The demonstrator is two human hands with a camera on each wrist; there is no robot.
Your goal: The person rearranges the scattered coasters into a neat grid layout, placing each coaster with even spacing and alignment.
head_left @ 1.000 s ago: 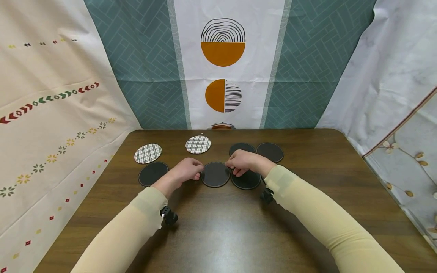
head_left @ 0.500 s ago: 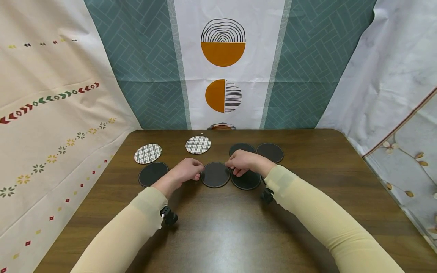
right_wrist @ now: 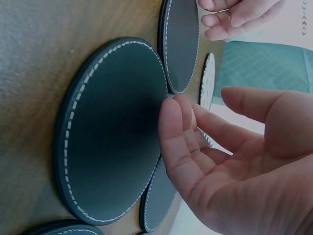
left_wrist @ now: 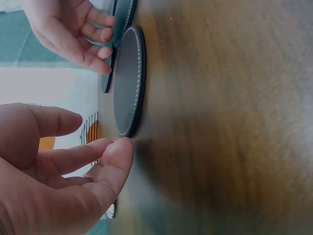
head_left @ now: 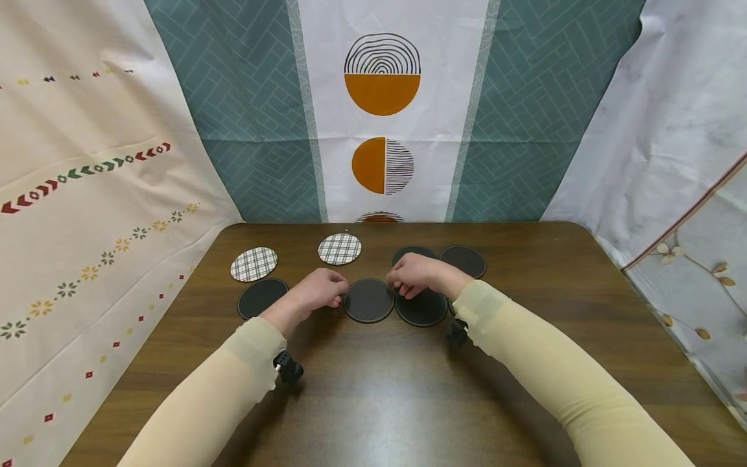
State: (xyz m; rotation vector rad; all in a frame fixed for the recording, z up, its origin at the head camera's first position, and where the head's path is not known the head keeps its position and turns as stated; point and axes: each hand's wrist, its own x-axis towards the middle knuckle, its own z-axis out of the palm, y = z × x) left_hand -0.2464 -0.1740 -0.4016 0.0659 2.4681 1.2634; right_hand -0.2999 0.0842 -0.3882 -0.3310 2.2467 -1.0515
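Observation:
A round black coaster (head_left: 369,301) with pale edge stitching lies flat between my two hands. My left hand (head_left: 315,292) is at its left rim, fingers loosely bent and the thumb held apart, with nothing in its grasp; the left wrist view has the fingertips right by the rim of this coaster (left_wrist: 128,83). At the coaster's right side is my right hand (head_left: 417,275), over the upper part of another black coaster (head_left: 423,310). In the right wrist view that coaster (right_wrist: 107,132) spreads beside the relaxed fingers, which hold nothing.
Two plaid white coasters (head_left: 253,264) lie at the back left, above a black coaster (head_left: 260,298) partly behind my left wrist. Two more black coasters (head_left: 463,261) sit behind my right hand. Patterned cloths hang around the brown wooden table (head_left: 373,402).
Both hands have lifted very slightly from the middle coaster's sides. The coasters keep their arrangement, and the head view has shifted a touch.

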